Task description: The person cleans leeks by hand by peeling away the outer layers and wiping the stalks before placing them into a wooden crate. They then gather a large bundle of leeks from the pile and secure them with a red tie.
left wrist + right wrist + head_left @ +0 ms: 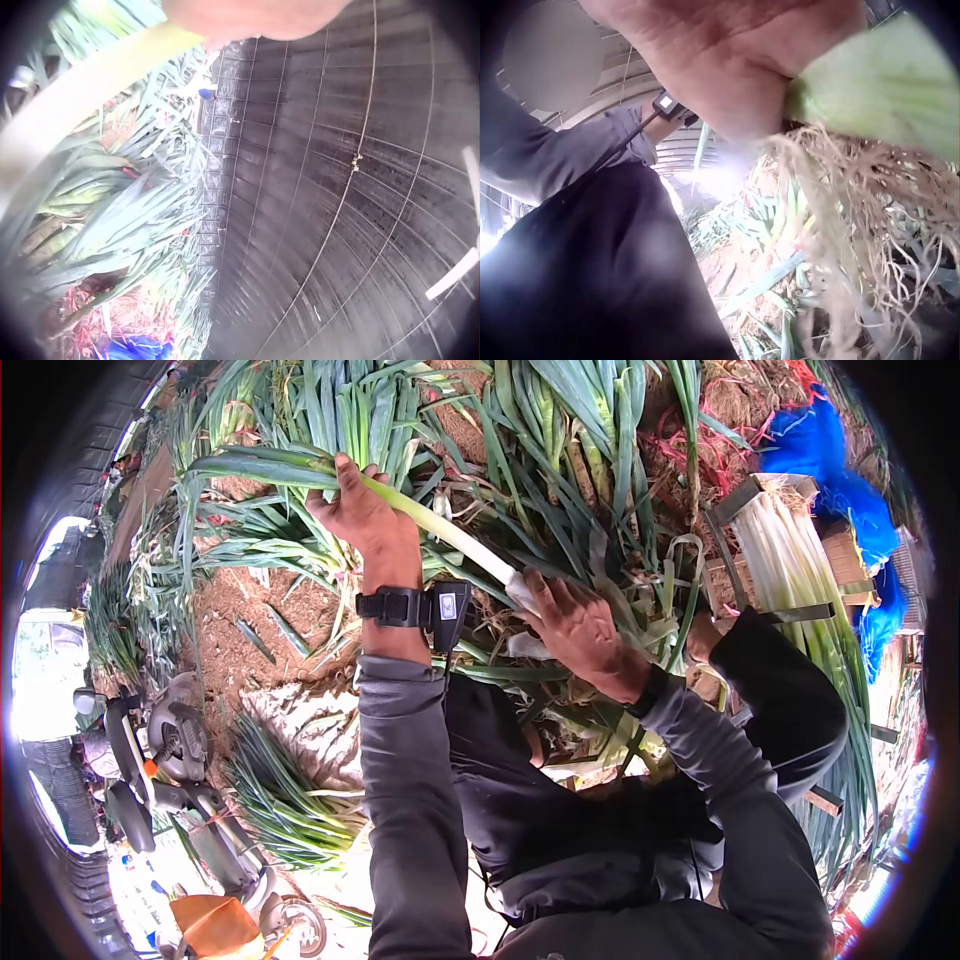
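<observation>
A long leek (455,538) slants across the head view, green leaves at upper left and white shank toward the right. My left hand (368,518) holds it where the green begins, thumb pointing up. At the white end, the fingers of my right hand (582,635) grip the leek's base. Seen from the right wrist, the pale base (877,86) lies against the palm, with tangled roots (870,180) hanging below it. From the left wrist, the shank (82,86) runs blurred past the hand.
Heaps of leeks (560,420) lie ahead. Trimmed white leeks (785,550) are stacked in a rack at right, near blue netting (815,450). More leeks (280,790) lie on the ground at left, with a motorbike (185,760) beyond. Peeled leaves surround my legs.
</observation>
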A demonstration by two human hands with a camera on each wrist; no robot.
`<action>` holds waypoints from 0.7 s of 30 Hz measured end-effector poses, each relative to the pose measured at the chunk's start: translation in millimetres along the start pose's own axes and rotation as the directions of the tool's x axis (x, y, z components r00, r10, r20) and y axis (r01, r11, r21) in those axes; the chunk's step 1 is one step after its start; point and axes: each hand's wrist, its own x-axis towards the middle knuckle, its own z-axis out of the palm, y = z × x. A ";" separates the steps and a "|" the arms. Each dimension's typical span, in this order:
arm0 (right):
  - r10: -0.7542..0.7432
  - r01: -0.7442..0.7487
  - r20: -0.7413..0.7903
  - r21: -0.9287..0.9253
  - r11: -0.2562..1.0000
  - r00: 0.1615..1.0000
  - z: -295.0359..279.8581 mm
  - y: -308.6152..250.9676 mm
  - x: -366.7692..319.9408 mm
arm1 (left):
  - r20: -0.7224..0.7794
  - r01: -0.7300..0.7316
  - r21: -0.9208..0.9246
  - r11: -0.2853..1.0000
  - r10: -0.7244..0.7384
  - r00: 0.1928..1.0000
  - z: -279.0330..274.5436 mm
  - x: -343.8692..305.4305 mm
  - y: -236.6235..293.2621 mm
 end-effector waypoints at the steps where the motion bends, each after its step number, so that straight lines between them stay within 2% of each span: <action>1: -0.004 0.003 0.041 0.041 0.999 0.999 3.1 0.6 -2.1 | 0.004 -0.002 0.004 1.000 0.002 1.000 -1.8 3.2 0.2; 2: -0.014 0.007 0.083 0.083 0.997 0.996 -2.5 -2.1 3.4 | 0.029 -0.014 0.036 0.999 0.013 1.000 -1.0 2.9 5.1; 3: -0.026 0.010 0.128 0.125 0.992 0.991 -10.2 -5.5 9.9 | 0.047 0.080 0.030 0.996 -0.081 0.996 -2.3 3.5 9.9; 4: -0.038 0.008 0.335 0.089 0.996 0.942 -16.6 -7.9 18.5 | 0.067 0.175 0.025 0.984 -0.176 0.982 -2.6 3.0 14.6; 5: -0.037 0.014 0.522 0.049 0.999 0.852 -23.8 -9.0 33.6 | 0.095 0.268 0.020 0.963 -0.269 0.958 -0.3 2.8 17.1; 6: -0.058 0.094 0.557 -0.036 0.995 0.828 -26.0 -9.5 38.2 | 0.087 0.326 0.080 0.942 -0.332 0.939 -7.4 7.3 3.4; 7: -0.078 0.178 0.591 -0.113 0.977 0.803 -28.5 -10.3 42.8 | 0.123 0.339 0.042 0.940 -0.341 0.932 -14.7 11.4 -9.1; 9: -0.241 0.400 0.401 -0.382 0.833 0.884 -33.5 -15.0 44.7 | 0.067 0.288 0.008 0.957 -0.288 0.955 -27.0 16.0 -17.3; 10: -0.153 0.300 0.502 -0.227 0.927 0.851 -44.8 -13.0 46.8 | 0.056 0.297 -0.004 0.955 -0.296 0.954 -33.5 21.1 -20.0; 11: -0.209 0.339 0.364 -0.341 0.877 0.907 -56.6 -14.4 46.7 | -0.022 0.340 -0.047 0.939 -0.341 0.940 -34.6 20.7 -22.5; 12: -0.283 0.355 0.221 -0.458 0.815 0.933 -68.2 -15.5 43.5 | -0.039 0.399 -0.039 0.916 -0.400 0.916 -44.7 32.7 -31.4; 13: -0.365 0.344 0.081 -0.570 0.746 0.927 -81.3 -16.8 38.5 | -0.057 0.458 -0.033 0.888 -0.459 0.887 -55.0 43.0 -39.8; 15: -0.365 0.394 0.148 -0.314 0.864 0.919 -112.6 -18.3 29.2 | -0.071 0.439 -0.031 0.898 -0.440 0.895 -56.4 45.4 -40.8; 16: -0.326 0.369 0.210 -0.217 0.904 0.922 -129.0 -19.3 18.3 | -0.092 0.419 -0.027 0.907 -0.420 0.903 -60.7 48.6 -44.1; 18: -0.195 0.238 0.364 -0.075 0.968 0.911 -162.3 -21.4 -8.7 | -0.113 0.412 -0.039 0.910 -0.414 0.904 -62.8 49.5 -47.9; 20: -0.090 0.067 0.429 0.068 0.995 0.899 -189.6 -18.2 -26.7 | -0.120 0.400 -0.069 0.914 -0.406 0.906 -51.8 40.3 -45.9; 21: -0.065 0.042 0.398 0.066 0.997 0.915 -204.2 -22.9 -28.4 | -0.125 0.391 -0.090 0.916 -0.400 0.908 -44.5 28.2 -40.8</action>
